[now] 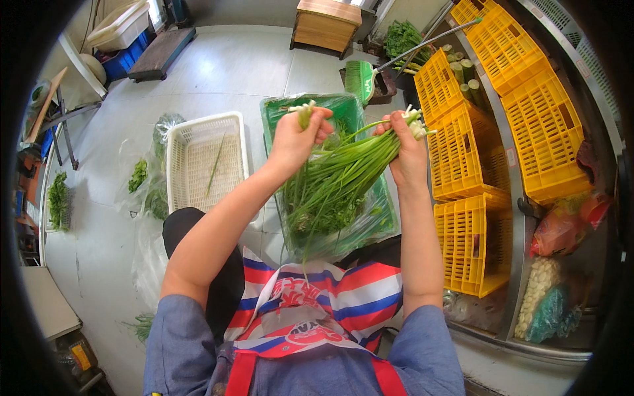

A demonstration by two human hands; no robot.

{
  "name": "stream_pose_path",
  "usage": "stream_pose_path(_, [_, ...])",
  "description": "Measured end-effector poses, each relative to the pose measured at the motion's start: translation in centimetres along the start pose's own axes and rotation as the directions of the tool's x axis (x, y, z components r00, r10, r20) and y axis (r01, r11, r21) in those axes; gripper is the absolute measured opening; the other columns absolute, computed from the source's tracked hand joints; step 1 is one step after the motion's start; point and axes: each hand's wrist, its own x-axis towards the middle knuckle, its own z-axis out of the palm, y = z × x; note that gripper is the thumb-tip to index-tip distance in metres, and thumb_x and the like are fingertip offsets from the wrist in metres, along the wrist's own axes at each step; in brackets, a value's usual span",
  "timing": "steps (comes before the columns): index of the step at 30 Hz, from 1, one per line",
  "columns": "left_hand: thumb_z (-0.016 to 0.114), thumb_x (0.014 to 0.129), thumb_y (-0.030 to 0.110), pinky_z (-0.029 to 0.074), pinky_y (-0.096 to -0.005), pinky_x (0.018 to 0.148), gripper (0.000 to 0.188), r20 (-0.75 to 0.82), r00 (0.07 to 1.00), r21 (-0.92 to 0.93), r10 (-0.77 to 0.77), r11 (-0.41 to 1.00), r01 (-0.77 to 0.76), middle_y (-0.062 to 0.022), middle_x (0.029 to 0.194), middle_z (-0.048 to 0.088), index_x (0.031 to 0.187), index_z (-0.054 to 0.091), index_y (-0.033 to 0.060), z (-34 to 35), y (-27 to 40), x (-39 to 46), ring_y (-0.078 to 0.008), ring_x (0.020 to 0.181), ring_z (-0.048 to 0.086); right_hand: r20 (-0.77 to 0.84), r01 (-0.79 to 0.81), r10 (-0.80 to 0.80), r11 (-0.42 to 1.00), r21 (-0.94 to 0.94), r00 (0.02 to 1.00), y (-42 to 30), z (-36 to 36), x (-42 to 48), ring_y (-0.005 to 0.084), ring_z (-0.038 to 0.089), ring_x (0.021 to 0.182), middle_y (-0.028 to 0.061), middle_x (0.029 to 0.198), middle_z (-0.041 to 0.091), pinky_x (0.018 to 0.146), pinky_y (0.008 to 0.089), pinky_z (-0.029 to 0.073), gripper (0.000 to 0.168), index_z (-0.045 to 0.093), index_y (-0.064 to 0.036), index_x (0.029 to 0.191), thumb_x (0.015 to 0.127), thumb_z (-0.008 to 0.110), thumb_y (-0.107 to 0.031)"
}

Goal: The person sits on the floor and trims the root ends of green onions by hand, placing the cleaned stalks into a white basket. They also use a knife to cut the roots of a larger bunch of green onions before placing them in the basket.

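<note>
My right hand grips a thick bunch of green onions just below the white root ends. Their long green leaves trail down to the left, across a green plastic crate lined with clear plastic film. In my left hand is a smaller clump of green onions, its white ends poking up above the fist. Leafy green herbs lie inside the crate, partly covered by the bunch. To the left stands a white perforated plastic basket with one loose green leaf in it.
Yellow plastic crates line a metal rack on my right. A green broom and dustpan stand beyond the green crate. Bagged greens lie left of the white basket. A wooden box and a platform scale are farther back.
</note>
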Motion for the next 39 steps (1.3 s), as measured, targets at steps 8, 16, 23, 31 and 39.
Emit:
stream_pose_path(8, [0.064,0.075,0.009,0.041,-0.0261,0.058,0.011,0.180,0.964,0.236,0.198,0.942,-0.238,-0.0037,0.067,0.051,0.085,0.064,0.0035,1.7,1.8,-1.7,-0.0125,0.060,0.048,-0.008,0.043,-0.042,0.998,0.038,0.999,-0.5,0.2,-0.2,0.0120,0.055,0.069,0.0028,0.076,0.054,0.061,0.0241,0.045,0.013,0.052,-0.005,0.089,0.085,0.058,-0.015])
stream_pose_path(16, [0.064,0.073,0.005,0.041,-0.0262,0.057,0.009,0.141,0.939,0.290,0.313,0.894,-0.341,-0.0022,0.070,0.049,0.080,0.061,0.0006,2.2,1.1,-1.8,-0.0105,0.063,0.050,-0.012,0.061,-0.061,0.997,0.036,0.998,-0.3,0.8,-0.5,0.0117,0.055,0.069,0.0025,0.076,0.054,0.061,0.0235,0.045,0.013,0.052,-0.004,0.091,0.085,0.059,-0.014])
stream_pose_path(23, [0.058,0.075,0.002,0.040,-0.0237,0.055,0.006,0.083,0.911,0.316,0.404,0.856,-0.409,-0.0013,0.065,0.049,0.076,0.052,0.0008,2.3,1.3,-1.8,-0.0081,0.059,0.047,-0.075,0.065,-0.062,0.997,0.040,0.995,-0.1,1.1,-0.7,0.0119,0.055,0.069,0.0028,0.076,0.055,0.059,0.0238,0.046,0.014,0.052,-0.005,0.092,0.085,0.060,-0.014])
stream_pose_path(31, [0.059,0.076,0.002,0.039,-0.0214,0.055,0.005,0.127,0.968,0.143,0.217,0.962,-0.234,0.0004,0.068,0.050,0.079,0.055,0.0025,1.6,2.3,-1.4,-0.0071,0.060,0.047,-0.091,0.062,-0.059,0.998,0.031,0.994,-0.2,0.8,-0.7,0.0122,0.056,0.069,0.0033,0.077,0.055,0.059,0.0238,0.046,0.014,0.052,-0.005,0.092,0.085,0.060,-0.014])
stream_pose_path(39, [0.066,0.070,0.003,0.046,-0.0313,0.063,0.016,0.195,0.886,0.343,0.421,0.817,-0.464,-0.0095,0.081,0.057,0.084,0.060,0.0031,2.1,1.5,-2.1,-0.0235,0.071,0.058,-0.049,0.061,-0.059,0.997,0.041,0.997,-0.1,0.9,-0.8,0.0117,0.056,0.071,0.0031,0.078,0.055,0.060,0.0237,0.046,0.014,0.051,-0.005,0.091,0.085,0.059,-0.015])
